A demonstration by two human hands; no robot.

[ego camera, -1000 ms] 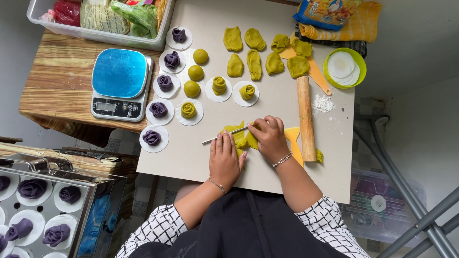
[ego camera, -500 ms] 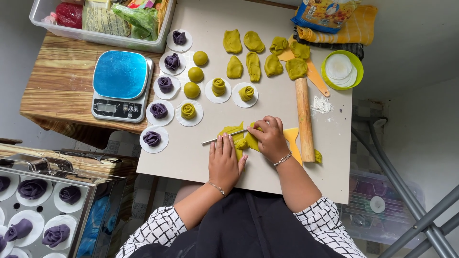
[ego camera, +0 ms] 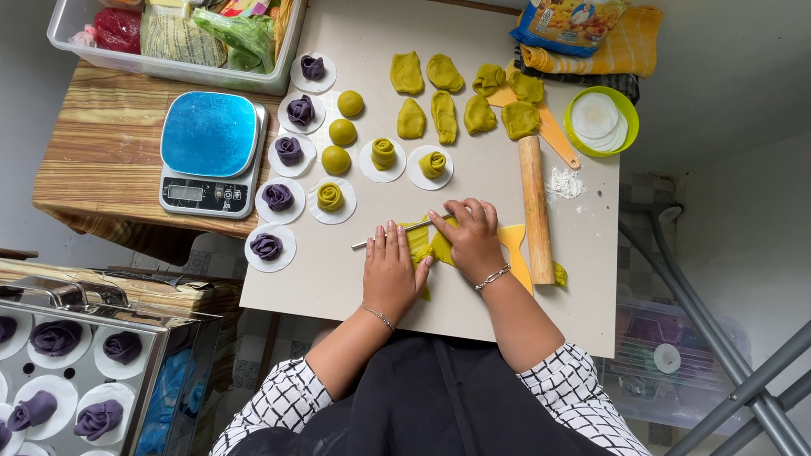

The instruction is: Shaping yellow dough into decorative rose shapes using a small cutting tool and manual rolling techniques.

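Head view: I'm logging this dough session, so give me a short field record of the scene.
left hand: flat on green dough
right hand: pressing the same dough
stick: thin, lying under the fingers
rolling pin: right of the hands, on the board
scale: blue-topped, on the wooden table
purple rolls: on paper rounds, left column

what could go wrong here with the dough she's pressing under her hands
The left hand and right hand press green dough pieces over a thin metal stick; pressing too hard might tear them. The rolling pin lies just right of the right hand, so an elbow move might nudge it. The purple rose sits near the board's edge and could slide off.
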